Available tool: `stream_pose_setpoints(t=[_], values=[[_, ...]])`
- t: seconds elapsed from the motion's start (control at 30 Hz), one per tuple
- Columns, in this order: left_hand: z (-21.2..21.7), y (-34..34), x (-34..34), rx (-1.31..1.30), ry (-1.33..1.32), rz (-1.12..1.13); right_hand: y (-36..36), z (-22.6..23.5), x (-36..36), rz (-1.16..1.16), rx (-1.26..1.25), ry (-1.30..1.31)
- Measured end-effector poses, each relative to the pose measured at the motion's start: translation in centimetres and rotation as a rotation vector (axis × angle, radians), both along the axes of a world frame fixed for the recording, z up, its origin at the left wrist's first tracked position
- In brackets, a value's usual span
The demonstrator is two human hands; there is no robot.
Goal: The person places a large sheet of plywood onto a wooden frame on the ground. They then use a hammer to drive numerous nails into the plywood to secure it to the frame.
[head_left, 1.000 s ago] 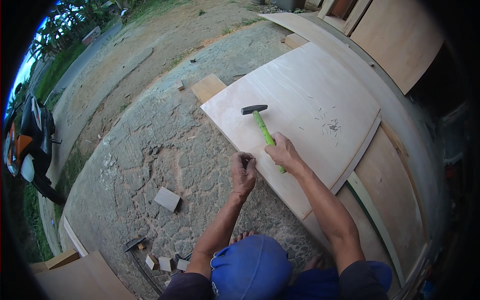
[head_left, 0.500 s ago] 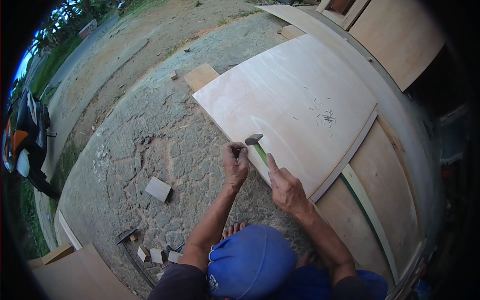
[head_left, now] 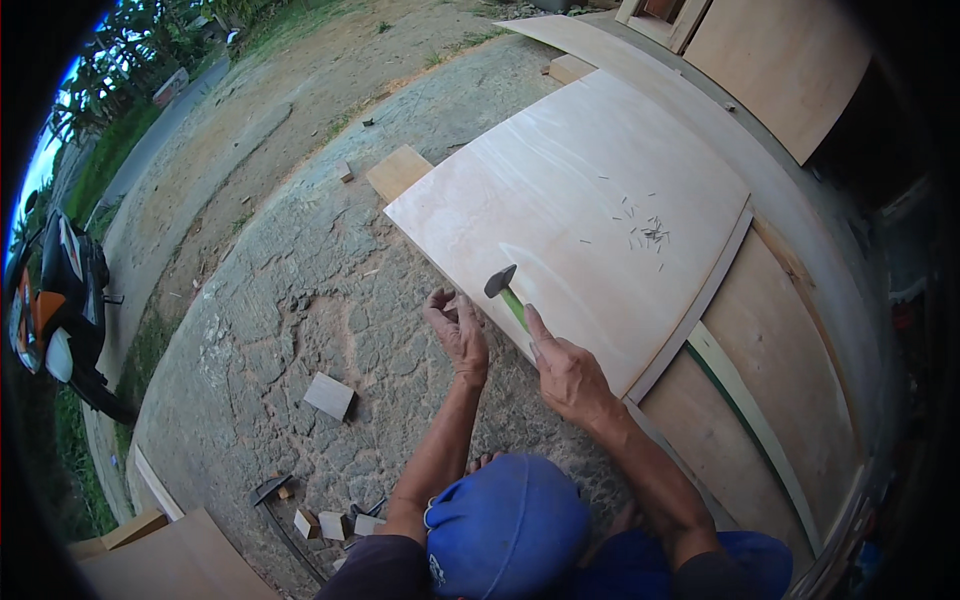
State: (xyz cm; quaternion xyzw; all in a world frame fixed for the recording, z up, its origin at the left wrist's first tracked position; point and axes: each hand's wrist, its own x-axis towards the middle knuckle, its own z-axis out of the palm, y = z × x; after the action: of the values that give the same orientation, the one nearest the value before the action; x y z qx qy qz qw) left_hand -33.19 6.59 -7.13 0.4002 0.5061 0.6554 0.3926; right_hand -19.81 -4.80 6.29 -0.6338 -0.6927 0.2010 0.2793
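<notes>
Head view: we see the right hand (head_left: 572, 380) wrapped around a green-handled dark metal hammer (head_left: 502, 285), presumably for control, over a rectangular pale-wood panel (head_left: 580, 170); beside its edge the left hand (head_left: 458, 337) curls, closure and contents unclear.

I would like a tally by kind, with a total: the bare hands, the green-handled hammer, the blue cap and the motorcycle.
Hands: 2 (left hand, right hand)
Green-handled hammer: 1
Blue cap: 1
Motorcycle: 1
Total: 5
</notes>
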Motion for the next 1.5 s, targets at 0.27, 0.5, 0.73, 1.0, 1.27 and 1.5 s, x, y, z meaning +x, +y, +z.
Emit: stream_pose_setpoints(t=[0.27,0.5,0.73,1.0,1.27,1.5], values=[[1.3,2.7,-0.9,-0.349,-0.167,-0.300,0.0,-1.9,0.7,0.042,-0.242,-0.051],[0.5,3.5,-1.1,-0.384,-0.117,-0.351,-0.9,-1.3,0.2,0.020,0.162,0.021],[0.4,3.1,-1.6,-0.346,-0.156,-0.326,-1.1,0.0,-0.8,0.001,-0.058,-0.051],[3.7,2.9,-1.2,-0.204,0.707,0.060,0.0,-4.0,3.9,-0.174,0.066,0.091],[6.9,5.7,8.4,0.372,0.864,-0.927,-1.3,-5.4,10.7,-0.759,0.066,1.017],[6.7,5.0,15.1,0.086,1.152,-0.827,-1.3,-5.4,10.8,-0.712,0.036,0.925]])
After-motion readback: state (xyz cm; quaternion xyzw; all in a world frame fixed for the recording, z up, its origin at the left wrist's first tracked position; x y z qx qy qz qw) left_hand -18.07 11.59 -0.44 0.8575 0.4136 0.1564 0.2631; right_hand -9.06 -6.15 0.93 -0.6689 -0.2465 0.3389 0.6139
